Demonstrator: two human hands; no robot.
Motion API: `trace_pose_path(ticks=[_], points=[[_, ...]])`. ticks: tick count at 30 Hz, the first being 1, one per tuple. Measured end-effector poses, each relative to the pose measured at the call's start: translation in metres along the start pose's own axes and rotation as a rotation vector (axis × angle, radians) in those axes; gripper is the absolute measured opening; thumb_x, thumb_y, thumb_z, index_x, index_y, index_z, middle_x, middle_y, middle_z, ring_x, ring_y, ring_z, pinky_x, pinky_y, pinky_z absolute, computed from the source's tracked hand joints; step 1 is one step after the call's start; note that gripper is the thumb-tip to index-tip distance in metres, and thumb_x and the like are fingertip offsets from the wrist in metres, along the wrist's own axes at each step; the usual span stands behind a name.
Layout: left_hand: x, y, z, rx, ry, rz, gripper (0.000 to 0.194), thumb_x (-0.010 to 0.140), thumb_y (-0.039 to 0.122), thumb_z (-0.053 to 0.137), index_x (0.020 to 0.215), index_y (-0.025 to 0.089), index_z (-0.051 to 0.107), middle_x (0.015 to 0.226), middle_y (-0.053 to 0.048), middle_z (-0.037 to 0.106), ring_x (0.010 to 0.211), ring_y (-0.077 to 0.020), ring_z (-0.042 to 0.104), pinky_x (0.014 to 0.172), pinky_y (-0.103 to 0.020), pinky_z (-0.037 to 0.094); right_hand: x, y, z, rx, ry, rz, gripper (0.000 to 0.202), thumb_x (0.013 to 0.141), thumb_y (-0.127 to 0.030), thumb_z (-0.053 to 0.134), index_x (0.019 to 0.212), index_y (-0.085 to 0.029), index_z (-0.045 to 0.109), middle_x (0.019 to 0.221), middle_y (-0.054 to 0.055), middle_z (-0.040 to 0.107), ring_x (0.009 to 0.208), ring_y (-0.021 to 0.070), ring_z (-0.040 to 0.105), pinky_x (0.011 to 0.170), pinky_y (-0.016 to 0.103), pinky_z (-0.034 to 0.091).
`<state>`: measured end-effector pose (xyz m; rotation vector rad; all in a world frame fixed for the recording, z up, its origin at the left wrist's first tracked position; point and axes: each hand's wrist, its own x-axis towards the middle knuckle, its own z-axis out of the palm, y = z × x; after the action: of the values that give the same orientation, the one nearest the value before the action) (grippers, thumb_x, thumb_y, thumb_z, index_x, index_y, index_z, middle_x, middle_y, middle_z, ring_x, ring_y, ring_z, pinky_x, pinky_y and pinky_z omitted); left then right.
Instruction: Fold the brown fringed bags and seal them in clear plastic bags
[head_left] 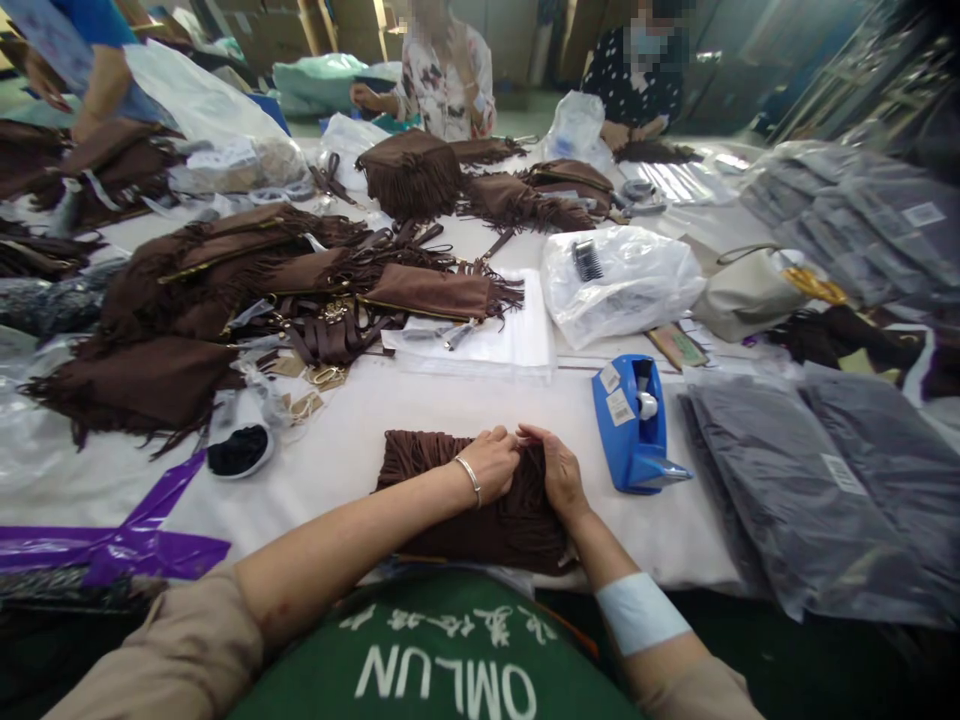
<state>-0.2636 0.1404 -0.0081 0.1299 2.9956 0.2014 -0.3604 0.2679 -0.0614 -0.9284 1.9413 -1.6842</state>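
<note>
In front of me a dark brown fringed bag (480, 535) lies flat on the white table, close to its front edge. My left hand (489, 466), with a bangle at the wrist, reaches over the bag and is closed on strands of its fringe near the upper right part. At the bag's right edge is my right hand (562, 474), its fingers bent and closed, their tips close to my left fingers. What those right fingertips hold, if anything, is hidden. A blue tape dispenser (634, 425) stands just right of my right hand.
More brown fringed bags (225, 265) are heaped at left. A white plastic bag (619, 280) and a beige pouch (754, 290) lie behind the dispenser; bagged dark goods (817, 480) are stacked right. Purple tape (142, 535) crosses the left edge. Other people work across the table.
</note>
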Motion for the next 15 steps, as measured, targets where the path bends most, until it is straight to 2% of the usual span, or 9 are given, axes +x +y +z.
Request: trace_pose_path(ticks=[2, 5, 9, 12, 15], points=[[-0.004, 0.0, 0.0, -0.013, 0.016, 0.022, 0.018, 0.084, 0.021, 0.053, 0.097, 0.01, 0.06, 0.108, -0.014, 0.055, 0.101, -0.0272, 0.046, 0.084, -0.04, 0.044, 0.0, 0.001, 0.001, 0.006, 0.0, -0.002, 0.043, 0.097, -0.043, 0.027, 0.113, -0.025, 0.062, 0.106, 0.003, 0.067, 0.095, 0.0164, 0.061, 0.093, 0.035, 0.046], [-0.002, 0.002, 0.002, 0.019, 0.027, -0.036, 0.022, 0.087, 0.02, 0.046, 0.102, 0.01, 0.059, 0.102, -0.014, 0.057, 0.098, -0.028, 0.047, 0.081, -0.041, 0.045, 0.0, 0.001, 0.001, 0.008, -0.003, -0.006, 0.043, 0.097, -0.044, 0.027, 0.111, -0.025, 0.063, 0.105, 0.003, 0.067, 0.095, 0.017, 0.061, 0.093, 0.036, 0.046], [0.003, 0.006, 0.001, -0.022, -0.04, -0.041, 0.015, 0.082, 0.02, 0.052, 0.088, 0.011, 0.062, 0.101, -0.015, 0.057, 0.096, -0.0279, 0.048, 0.081, -0.04, 0.044, 0.0, 0.002, 0.0, 0.006, -0.005, -0.007, 0.043, 0.097, -0.045, 0.027, 0.11, -0.025, 0.063, 0.106, 0.003, 0.067, 0.097, 0.0175, 0.062, 0.093, 0.036, 0.046], [-0.009, 0.008, -0.005, -0.085, -0.026, 0.021, 0.012, 0.077, 0.023, 0.057, 0.083, 0.013, 0.06, 0.099, -0.013, 0.056, 0.095, -0.027, 0.048, 0.083, -0.04, 0.044, -0.001, 0.003, 0.001, 0.007, -0.002, -0.002, 0.044, 0.097, -0.045, 0.026, 0.111, -0.025, 0.063, 0.106, 0.003, 0.067, 0.096, 0.0175, 0.062, 0.09, 0.036, 0.048], [-0.032, 0.013, -0.012, -0.122, -0.01, 0.072, 0.012, 0.079, 0.022, 0.054, 0.088, 0.015, 0.058, 0.095, -0.011, 0.057, 0.095, -0.0262, 0.048, 0.082, -0.039, 0.043, -0.002, 0.004, 0.004, 0.013, 0.002, 0.0, 0.044, 0.097, -0.045, 0.026, 0.109, -0.024, 0.063, 0.105, 0.004, 0.067, 0.097, 0.0175, 0.062, 0.091, 0.036, 0.048]])
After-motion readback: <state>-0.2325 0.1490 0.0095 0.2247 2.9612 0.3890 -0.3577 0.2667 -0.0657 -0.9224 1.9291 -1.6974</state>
